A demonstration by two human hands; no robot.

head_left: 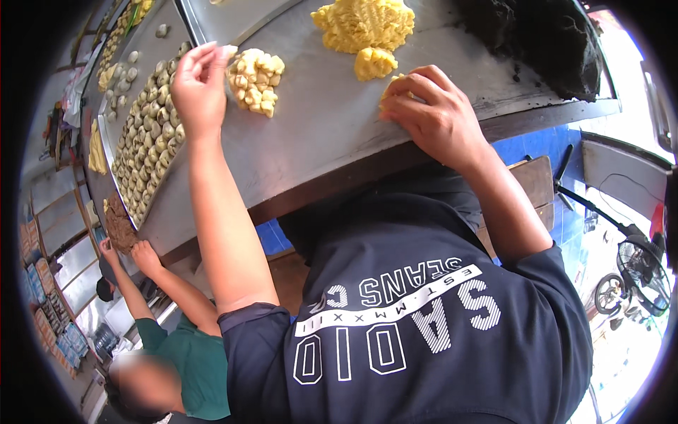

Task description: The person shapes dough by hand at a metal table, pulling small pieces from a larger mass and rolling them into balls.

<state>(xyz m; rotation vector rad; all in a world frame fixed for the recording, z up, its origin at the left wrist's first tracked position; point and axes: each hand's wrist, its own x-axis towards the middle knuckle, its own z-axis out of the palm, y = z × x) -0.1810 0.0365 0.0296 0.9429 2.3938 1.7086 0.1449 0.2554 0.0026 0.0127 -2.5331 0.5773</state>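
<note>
On the metal bench, the pile of pale dough pieces serves as landmark. The left hand is just left of it, its grip pinching 1 small pale piece between the fingertips beside the pile's upper edge. The right hand is well to the pile's right, its grip curled around a yellow dough lump, mostly hidden by the fingers. Right of and beyond the pile sit a large yellow mound and a smaller yellow chunk against it. A black mass lies far right of the pile; rows of round dough balls lie left of it.
</note>
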